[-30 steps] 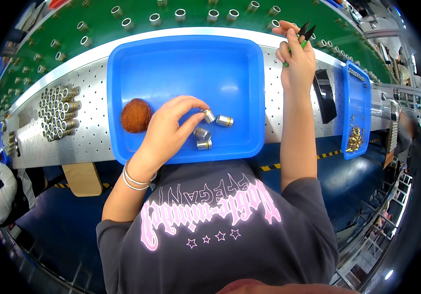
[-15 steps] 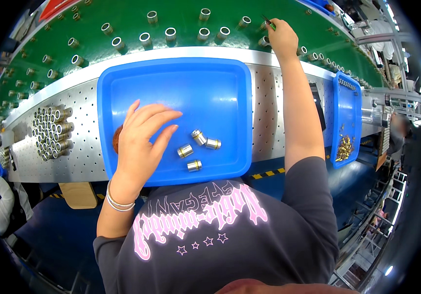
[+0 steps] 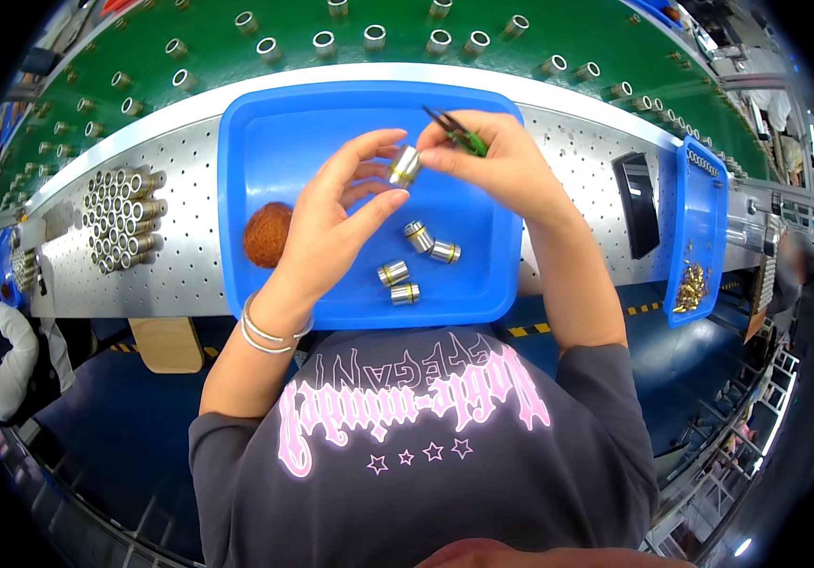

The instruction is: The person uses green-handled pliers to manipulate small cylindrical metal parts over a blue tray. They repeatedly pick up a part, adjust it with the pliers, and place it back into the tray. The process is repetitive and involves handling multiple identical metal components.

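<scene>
Over the blue tray [image 3: 369, 93], a short silver metal sleeve [image 3: 405, 167] with a yellowish band is held between both hands. My left hand [image 3: 336, 210] curls its thumb and fingers around the sleeve from the left. The thumb and forefinger of my right hand [image 3: 494, 163] touch its right side. Tucked in that same hand are small green-handled pliers [image 3: 465, 140], dark tips pointing up and left. Below my hands several similar banded sleeves [image 3: 416, 237] lie in the tray. A brown fibrous ball [image 3: 267, 235] rests at the tray's left, partly behind my left forearm.
Beyond the tray runs a green conveyor belt [image 3: 227, 59] bearing many upright metal sleeves. A cluster of sleeves [image 3: 123, 220] lies on the perforated metal table at left. To the right are a black device [image 3: 636, 205] and another blue tray [image 3: 686, 237] with brass-coloured pieces [image 3: 693, 287].
My right hand has come back from the belt to above the tray, pliers still in it, bringing a sleeve. My left hand has moved up and right and closed around that sleeve.
</scene>
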### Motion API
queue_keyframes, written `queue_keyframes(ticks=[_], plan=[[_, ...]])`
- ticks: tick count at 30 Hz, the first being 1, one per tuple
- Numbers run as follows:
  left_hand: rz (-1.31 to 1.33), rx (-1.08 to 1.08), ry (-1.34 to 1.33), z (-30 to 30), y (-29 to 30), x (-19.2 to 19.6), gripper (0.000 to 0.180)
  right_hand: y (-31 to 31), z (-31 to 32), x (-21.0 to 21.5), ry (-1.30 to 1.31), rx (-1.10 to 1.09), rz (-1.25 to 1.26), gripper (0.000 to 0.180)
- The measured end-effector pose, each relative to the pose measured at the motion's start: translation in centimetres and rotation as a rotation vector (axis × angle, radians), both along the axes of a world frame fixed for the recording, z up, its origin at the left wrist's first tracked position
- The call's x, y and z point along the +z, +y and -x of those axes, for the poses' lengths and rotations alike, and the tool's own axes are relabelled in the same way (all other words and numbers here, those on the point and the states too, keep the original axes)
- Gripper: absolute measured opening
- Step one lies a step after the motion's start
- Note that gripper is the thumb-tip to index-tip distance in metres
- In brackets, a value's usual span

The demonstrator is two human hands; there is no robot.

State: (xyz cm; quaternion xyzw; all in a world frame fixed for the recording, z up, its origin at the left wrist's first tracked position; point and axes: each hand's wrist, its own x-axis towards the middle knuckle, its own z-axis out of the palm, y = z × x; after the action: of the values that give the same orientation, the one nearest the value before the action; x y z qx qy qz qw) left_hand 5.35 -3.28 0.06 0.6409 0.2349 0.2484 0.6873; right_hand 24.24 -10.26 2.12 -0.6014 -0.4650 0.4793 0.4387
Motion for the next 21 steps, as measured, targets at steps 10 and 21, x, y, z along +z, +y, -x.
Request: queue_keyframes(ticks=[10, 21], plan=[[0.367, 0.066, -0.102, 1.7, -1.1, 0.0, 0.043, -0.7, 4.8, 0.5, -0.369, -0.017, -0.455, 0.014], [0.753, 0.055, -0.252, 2.6, -1.2, 0.5, 0.040, -1.7, 5.4, 0.0, 0.534, -0.102, -0.222, 0.009]])
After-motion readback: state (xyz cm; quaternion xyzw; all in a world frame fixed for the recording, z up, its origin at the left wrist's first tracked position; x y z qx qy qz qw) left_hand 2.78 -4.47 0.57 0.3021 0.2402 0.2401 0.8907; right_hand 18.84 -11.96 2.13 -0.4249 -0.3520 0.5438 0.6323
